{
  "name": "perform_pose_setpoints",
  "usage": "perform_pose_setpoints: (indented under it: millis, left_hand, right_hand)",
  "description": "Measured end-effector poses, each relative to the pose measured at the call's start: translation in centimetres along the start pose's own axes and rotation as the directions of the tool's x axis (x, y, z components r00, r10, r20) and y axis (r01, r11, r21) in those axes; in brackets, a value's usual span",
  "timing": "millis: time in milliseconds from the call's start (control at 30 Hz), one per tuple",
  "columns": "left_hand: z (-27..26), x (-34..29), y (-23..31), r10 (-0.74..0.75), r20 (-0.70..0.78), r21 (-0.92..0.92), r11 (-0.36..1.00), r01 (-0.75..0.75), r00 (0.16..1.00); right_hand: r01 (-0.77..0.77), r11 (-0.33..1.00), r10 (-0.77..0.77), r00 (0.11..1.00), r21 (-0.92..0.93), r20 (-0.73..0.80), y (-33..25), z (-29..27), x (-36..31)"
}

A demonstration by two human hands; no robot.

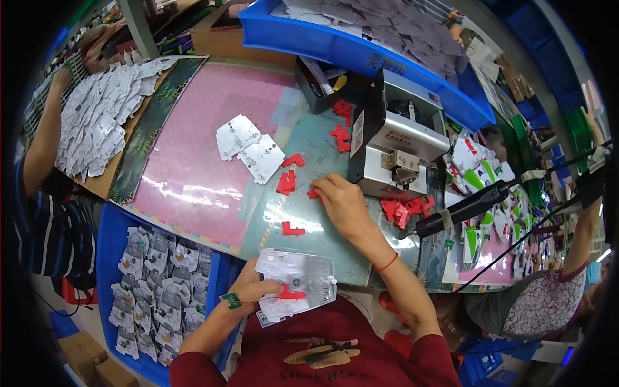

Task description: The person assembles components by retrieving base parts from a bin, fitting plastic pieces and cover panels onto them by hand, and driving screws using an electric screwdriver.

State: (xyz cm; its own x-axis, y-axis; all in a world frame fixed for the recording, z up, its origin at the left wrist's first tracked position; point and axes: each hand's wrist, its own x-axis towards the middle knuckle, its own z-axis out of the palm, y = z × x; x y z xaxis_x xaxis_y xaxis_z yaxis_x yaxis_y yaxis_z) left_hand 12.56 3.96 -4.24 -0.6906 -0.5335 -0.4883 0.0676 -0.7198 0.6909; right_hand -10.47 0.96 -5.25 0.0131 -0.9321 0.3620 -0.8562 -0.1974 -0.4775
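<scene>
My left hand [247,284] holds a white and clear-grey plastic shell [309,264] near my body, its inner side up. The thumb lies on a small red plastic piece [293,295] inside it. Over the mat, my right hand [342,200] has its fingers closed at a red plastic part [313,194], mostly hidden by the fingertips. Loose red pieces [286,183] lie just left of that hand, with another red piece [293,229] nearer to me. Beyond them, two white shells [251,148] rest overlapping on the pink mat.
A silver bench machine [403,145] stands right of centre, with a red heap [406,209] before it. A black electric screwdriver [463,208] juts in from the right. Blue bins [296,39] stand behind and at lower left. Co-workers' arms [45,129] show at both sides.
</scene>
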Motion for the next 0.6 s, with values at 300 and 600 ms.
perform_pose_setpoints:
  millis: [300,600]
  left_hand:
    - [0.8,0.7,1.8,-0.058,0.084,0.075,0.996,0.052,0.995]
    - [3.2,0.5,3.6,-0.223,0.279,0.131,0.972,0.193,0.934]
  right_hand:
    - [0.268,0.93,-0.271,0.962,0.253,-0.022,-5.6,-7.2,0.1]
    - [0.53,0.774,-0.609,0.772,0.346,0.182,-6.8,-7.6,-1.5]
